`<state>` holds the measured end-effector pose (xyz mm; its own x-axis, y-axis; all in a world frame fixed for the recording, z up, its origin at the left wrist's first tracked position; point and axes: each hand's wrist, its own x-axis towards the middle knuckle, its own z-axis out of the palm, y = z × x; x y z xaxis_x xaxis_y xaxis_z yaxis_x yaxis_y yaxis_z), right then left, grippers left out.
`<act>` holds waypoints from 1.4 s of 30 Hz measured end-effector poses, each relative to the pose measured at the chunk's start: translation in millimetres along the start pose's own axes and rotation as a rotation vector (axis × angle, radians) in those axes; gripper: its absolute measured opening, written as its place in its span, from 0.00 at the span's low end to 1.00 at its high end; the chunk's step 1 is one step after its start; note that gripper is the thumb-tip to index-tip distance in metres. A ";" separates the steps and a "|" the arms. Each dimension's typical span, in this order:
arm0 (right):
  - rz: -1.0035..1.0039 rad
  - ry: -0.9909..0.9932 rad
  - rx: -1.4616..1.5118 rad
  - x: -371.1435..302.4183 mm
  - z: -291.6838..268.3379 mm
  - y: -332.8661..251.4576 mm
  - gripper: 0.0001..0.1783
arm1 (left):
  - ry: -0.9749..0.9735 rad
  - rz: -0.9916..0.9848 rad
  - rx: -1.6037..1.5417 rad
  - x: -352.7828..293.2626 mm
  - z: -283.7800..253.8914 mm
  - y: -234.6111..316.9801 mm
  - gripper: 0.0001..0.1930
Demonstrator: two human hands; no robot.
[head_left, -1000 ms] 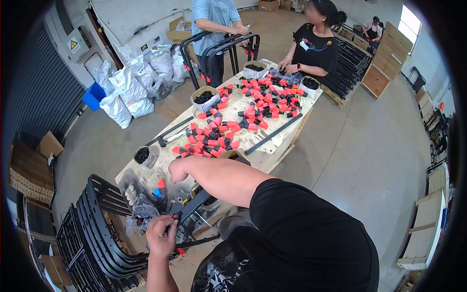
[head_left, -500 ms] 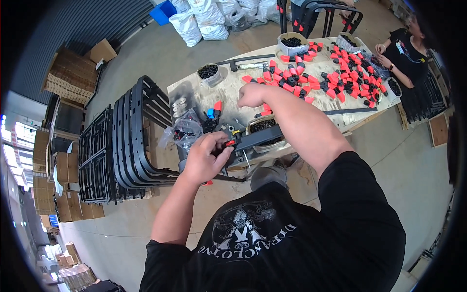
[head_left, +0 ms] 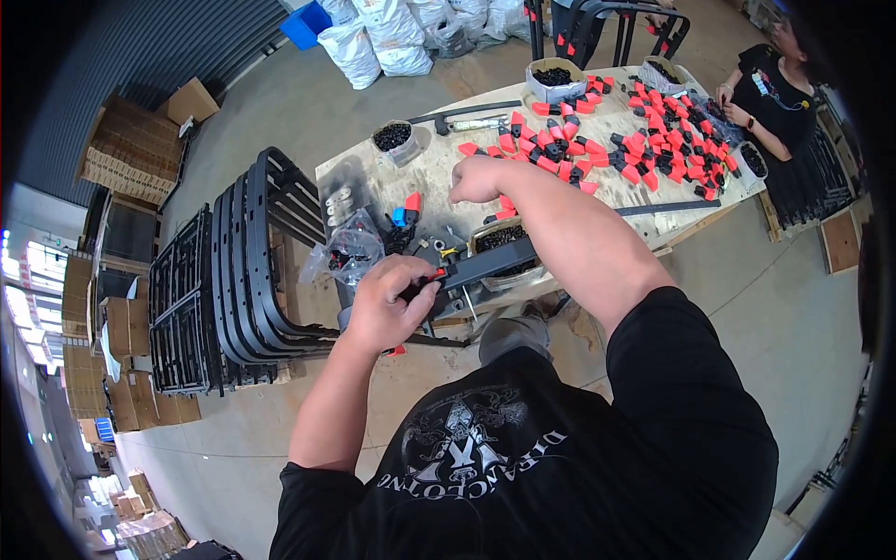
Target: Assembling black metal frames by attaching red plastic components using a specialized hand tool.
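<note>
My left hand (head_left: 390,303) grips the near end of a long black bar (head_left: 485,264) that lies across the near edge of the wooden table (head_left: 439,177); a small red piece shows by my fingers. My right hand (head_left: 474,179) reaches out over the table, fingers curled, beside a spread of red and black plastic parts (head_left: 597,140). Whether it holds one I cannot tell. A round tub of small black pieces (head_left: 504,239) sits just beyond the bar.
Black metal frames (head_left: 245,271) stand stacked left of the table. Clear bags of parts (head_left: 347,252) and a tub (head_left: 392,140) lie on it. A seated person in black (head_left: 775,93) works at the far right. Cardboard boxes (head_left: 131,154) and white sacks (head_left: 373,42) line the floor.
The view has swung down and left toward the table's near end. My left hand has stayed on the black bar, and my right hand remains extended over the red parts.
</note>
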<state>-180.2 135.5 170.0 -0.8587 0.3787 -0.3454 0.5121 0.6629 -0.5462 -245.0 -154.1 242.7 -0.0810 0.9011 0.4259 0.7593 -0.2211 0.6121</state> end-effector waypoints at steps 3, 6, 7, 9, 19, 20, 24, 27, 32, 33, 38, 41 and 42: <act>0.001 -0.080 -0.055 -4.3 -7.8 -11.1 0.33 | -0.010 -0.013 0.013 -0.5 -1.6 -0.2 0.11; 0.007 -0.079 -0.046 -5.1 -8.7 -9.9 0.33 | -0.034 -0.045 0.020 0.0 -2.0 2.3 0.13; 0.008 -0.078 -0.043 -5.8 -9.0 -10.3 0.33 | -0.045 -0.071 0.022 -0.3 -2.7 3.2 0.14; 0.001 -0.080 -0.050 -7.7 -9.5 -11.2 0.33 | -0.065 -0.120 0.018 -2.1 -4.5 5.4 0.16; -0.005 -0.033 -0.041 -4.5 -3.1 -8.5 0.26 | -0.031 -0.064 -0.089 36.5 -20.5 9.6 0.21; -0.008 -0.019 -0.027 -4.7 -3.7 -8.4 0.26 | -0.065 -0.129 -0.067 46.3 -22.6 14.5 0.20; -0.029 -0.004 -0.048 -5.8 -8.5 -2.9 0.28 | -0.241 -0.042 -0.051 81.0 2.2 39.1 0.22; -0.049 -0.024 -0.072 9.1 -2.6 0.2 0.29 | -0.498 -0.028 0.189 88.5 26.1 38.6 0.25; -0.078 -0.039 -0.071 6.4 3.5 -7.1 0.28 | -0.768 -0.191 0.269 94.1 36.9 47.1 0.30; -0.061 -0.023 -0.078 3.8 5.9 -8.0 0.28 | -0.788 -0.213 0.297 94.3 35.8 50.3 0.30; -0.040 -0.006 -0.107 2.6 7.6 -8.3 0.26 | -0.834 -0.248 0.331 102.6 36.8 53.6 0.32; -0.047 -0.045 -0.065 2.0 3.8 -8.7 0.30 | -0.839 -0.252 0.347 103.6 37.8 51.0 0.32; -0.051 -0.053 -0.077 2.7 1.9 -9.9 0.30 | -0.815 -0.249 0.336 102.8 38.6 48.6 0.32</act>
<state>-187.6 128.7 173.0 -0.8802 0.3096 -0.3598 0.4626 0.7292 -0.5043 -191.5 -57.8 290.6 0.1162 0.9206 -0.3728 0.9393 0.0201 0.3425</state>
